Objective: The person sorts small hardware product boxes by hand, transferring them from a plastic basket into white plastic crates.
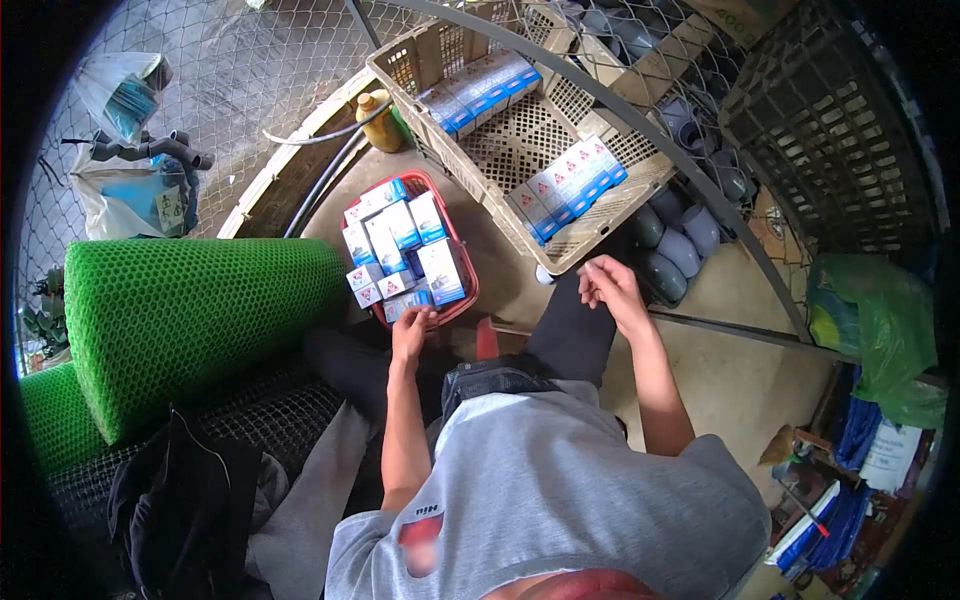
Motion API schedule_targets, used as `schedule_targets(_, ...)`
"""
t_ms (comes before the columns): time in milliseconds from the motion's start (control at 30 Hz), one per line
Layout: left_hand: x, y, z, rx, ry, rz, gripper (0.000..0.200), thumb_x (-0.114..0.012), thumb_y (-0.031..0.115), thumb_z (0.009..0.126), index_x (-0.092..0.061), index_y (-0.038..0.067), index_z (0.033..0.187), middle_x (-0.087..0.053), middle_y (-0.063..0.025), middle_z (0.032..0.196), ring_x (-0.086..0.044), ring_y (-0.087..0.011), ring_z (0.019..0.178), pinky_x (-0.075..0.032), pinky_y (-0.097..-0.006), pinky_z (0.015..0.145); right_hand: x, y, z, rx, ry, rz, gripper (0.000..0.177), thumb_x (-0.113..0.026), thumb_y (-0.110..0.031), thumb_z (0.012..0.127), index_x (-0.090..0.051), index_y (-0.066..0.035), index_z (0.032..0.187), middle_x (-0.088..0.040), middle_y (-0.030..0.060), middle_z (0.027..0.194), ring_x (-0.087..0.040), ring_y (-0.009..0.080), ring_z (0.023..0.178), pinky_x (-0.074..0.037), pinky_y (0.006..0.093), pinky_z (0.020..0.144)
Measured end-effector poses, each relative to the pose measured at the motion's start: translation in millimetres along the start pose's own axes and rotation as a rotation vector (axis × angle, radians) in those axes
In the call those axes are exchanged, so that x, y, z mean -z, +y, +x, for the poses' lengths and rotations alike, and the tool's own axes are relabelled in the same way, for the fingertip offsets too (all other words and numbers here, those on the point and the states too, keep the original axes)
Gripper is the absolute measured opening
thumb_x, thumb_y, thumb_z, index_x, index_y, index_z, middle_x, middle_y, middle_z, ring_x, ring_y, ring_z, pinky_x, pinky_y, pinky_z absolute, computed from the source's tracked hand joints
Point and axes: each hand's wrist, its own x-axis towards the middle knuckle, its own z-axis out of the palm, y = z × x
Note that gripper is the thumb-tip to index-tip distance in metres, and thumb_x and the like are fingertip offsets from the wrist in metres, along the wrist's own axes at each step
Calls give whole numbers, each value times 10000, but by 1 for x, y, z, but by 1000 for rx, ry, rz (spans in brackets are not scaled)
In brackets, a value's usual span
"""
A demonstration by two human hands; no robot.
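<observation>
- Left hand (411, 332): reaching to 12 o'clock, fingertips on the boxes (400, 245) at the near edge of the red basket (468, 285). Can't tell whether it grips one or just touches.
- Right hand (612, 290): hovering off the near corner of the beige crate (510, 140), fingers half-curled, nothing visible in it, touching no box.
- Far left, 9 o'clock: green mesh roll (190, 330) lying on its side, with dark clothing (190, 490) below it at 7 o'clock.
- 10 o'clock: plastic bags (130, 95) against the wire fence.
- Basket sits at 11 o'clock from the torso, just beside the roll, packed with white-and-blue boxes, some upright and some tilted.
- Yellow bottle (378, 120) stands past the basket, against the crate's left corner.
- Crate at 12 to 1 o'clock holds two rows of the same boxes: far row (480, 90), near row (565, 185), with bare lattice floor between.
- Grey pipe fittings (680, 250) at 2 o'clock, just right of the crate.
- Black crate (830, 150) further right, and a green bag (880, 320) at 3 o'clock.
</observation>
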Motion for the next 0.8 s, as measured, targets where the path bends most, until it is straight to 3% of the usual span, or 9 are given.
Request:
schedule_targets(100,-3,6,-8,-73,-43,-24,337,-596,275,1063,-662,1,1248,-732,-102,1117,-710,-199,961,-576,-355,838,-3,8,0,-17,-146,-210,349,-498,-271,1116,-692,5,1026,-734,84,857,-660,105,710,-502,238,624)
schedule_targets(200,-24,48,-34,-169,-124,-179,450,-535,399,1085,-652,5,1270,-717,-131,1174,-687,-226,1066,-562,-391,923,-48,-8,-6,-110,-423,-281,446,-404,-336,1145,-694,-1,1188,-769,104,999,-729,170,840,-578,336,767)
schedule_targets(267,-47,79,-52,-209,-206,-476,600,-452,532,1090,-573,23,1384,-643,-174,1322,-622,-270,1222,-515,-431,1027,-102,-15,-13,274,-432,-445,480,-416,-359,1135,-565,-25,1446,-663,202,1341,-712,263,1110,-549,404,996)
schedule_targets(367,-84,109,-69,-234,-185,-848,772,-374,631,1073,-384,34,1562,-466,-196,1561,-469,-362,1405,-356,-510,1185,-170,-12,-4,570,-529,-451,589,-451,-310,1117,-325,-10,1608,-321,236,1662,-263,347,1570,-259,450,1256)
schedule_targets(467,-106,144,-85,-287,57,-841,758,-380,614,1079,-347,63,1599,-432,-146,1604,-393,-310,1492,-320,-457,1219,-221,32,49,655,-572,-319,685,-381,-423,1126,-254,28,1624,-234,233,1698,-170,341,1598,-162,416,1281)
schedule_targets(533,-99,150,-81,-424,79,-607,765,-338,622,1084,-366,53,1594,-393,-144,1631,-316,-294,1537,-229,-430,1261,-250,34,82,453,-276,43,577,-412,-388,1127,-337,-65,1599,-344,144,1643,-307,261,1528,-282,368,1232)
schedule_targets(700,-63,156,-65,-1054,235,139,696,-303,485,1115,-279,7,1620,-244,-175,1703,-174,-317,1593,-97,-426,1293,-251,-29,33,359,-530,162,676,-374,-409,1119,-213,5,1628,-198,183,1704,-172,302,1585,-159,393,1272)
schedule_targets(767,-58,138,-35,-1002,319,57,752,-307,554,1094,-273,23,1625,-255,-188,1693,-200,-346,1582,-125,-457,1288,-253,-44,13,308,-650,220,729,-355,-419,1115,-151,40,1643,-125,202,1735,-104,323,1614,-97,405,1292)
schedule_targets(800,-58,142,-35,-944,400,-31,809,-311,623,1074,-266,38,1630,-266,-201,1684,-226,-375,1570,-153,-489,1284,-255,-38,8,516,-663,202,754,-355,-448,1106,-170,60,1631,-89,225,1735,-77,352,1614,-74,431,1290)
